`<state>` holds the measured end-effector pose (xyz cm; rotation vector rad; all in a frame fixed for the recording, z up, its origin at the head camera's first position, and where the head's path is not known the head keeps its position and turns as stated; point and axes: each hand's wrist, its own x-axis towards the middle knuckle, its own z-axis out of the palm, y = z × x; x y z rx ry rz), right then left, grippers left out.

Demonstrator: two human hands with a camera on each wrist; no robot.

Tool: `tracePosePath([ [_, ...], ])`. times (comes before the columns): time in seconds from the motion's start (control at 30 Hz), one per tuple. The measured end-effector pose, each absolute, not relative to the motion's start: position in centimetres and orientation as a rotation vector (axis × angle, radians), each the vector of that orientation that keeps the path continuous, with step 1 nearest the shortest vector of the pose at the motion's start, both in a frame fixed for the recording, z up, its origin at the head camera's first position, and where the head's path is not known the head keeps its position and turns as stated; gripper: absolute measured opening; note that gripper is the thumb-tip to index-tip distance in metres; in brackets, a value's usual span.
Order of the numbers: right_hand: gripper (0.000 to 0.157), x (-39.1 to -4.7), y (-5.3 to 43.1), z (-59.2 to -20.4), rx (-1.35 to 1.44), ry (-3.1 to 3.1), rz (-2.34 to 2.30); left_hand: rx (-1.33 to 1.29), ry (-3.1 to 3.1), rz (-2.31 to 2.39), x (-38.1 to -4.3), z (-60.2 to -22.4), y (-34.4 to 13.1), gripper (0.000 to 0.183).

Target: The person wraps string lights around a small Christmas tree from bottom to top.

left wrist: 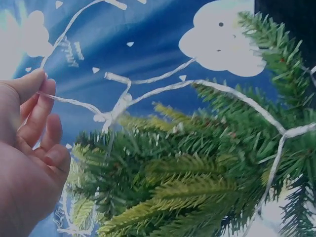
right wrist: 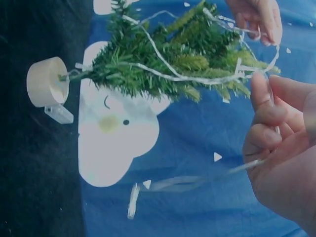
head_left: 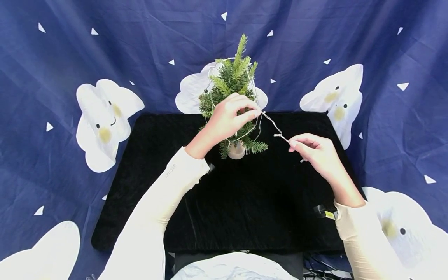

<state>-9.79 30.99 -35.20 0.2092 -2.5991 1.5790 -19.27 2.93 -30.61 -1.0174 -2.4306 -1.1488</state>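
Observation:
A small artificial Christmas tree (head_left: 229, 79) stands on a round wooden base (head_left: 236, 151), with a white string of fairy lights (left wrist: 237, 94) looped around its branches. In front of the tree, my left hand (head_left: 232, 114) pinches the wire between thumb and forefinger. My right hand (head_left: 313, 151), to the right of the tree, pinches the same string farther along. Between both hands the wire (head_left: 274, 125) runs slanting down to the right. A loose end with a small bulb (right wrist: 132, 200) hangs below my right hand in the right wrist view.
The tree stands on a table under black cloth (head_left: 245, 210). A small clear box (right wrist: 59, 113) is by the wooden base. Behind hangs a blue curtain (head_left: 150, 31) with white clouds. Cables (head_left: 325, 268) lie beyond the table's near right edge.

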Motion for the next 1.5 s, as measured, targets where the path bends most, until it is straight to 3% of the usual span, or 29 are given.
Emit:
tracePosePath([
  [0.37,0.014,-10.7,33.2,-33.9,0.163,-2.633,1.511,-0.853,-2.466,-1.248,-20.8,-30.0,2.9,0.011],
  [0.57,0.018,-11.0,34.0,-34.1,0.124,-2.583,1.594,-0.762,-2.5,-1.194,-20.7,-29.7,3.0,0.012],
  [0.97,0.009,-12.2,36.0,-33.7,0.13,-2.37,1.729,-0.583,-2.518,-1.144,-20.4,-29.4,3.2,0.018],
  [1.5,0.009,-16.1,34.8,-28.5,0.085,-1.797,2.127,-0.522,-2.645,-1.082,-20.3,-29.1,3.8,0.022],
])
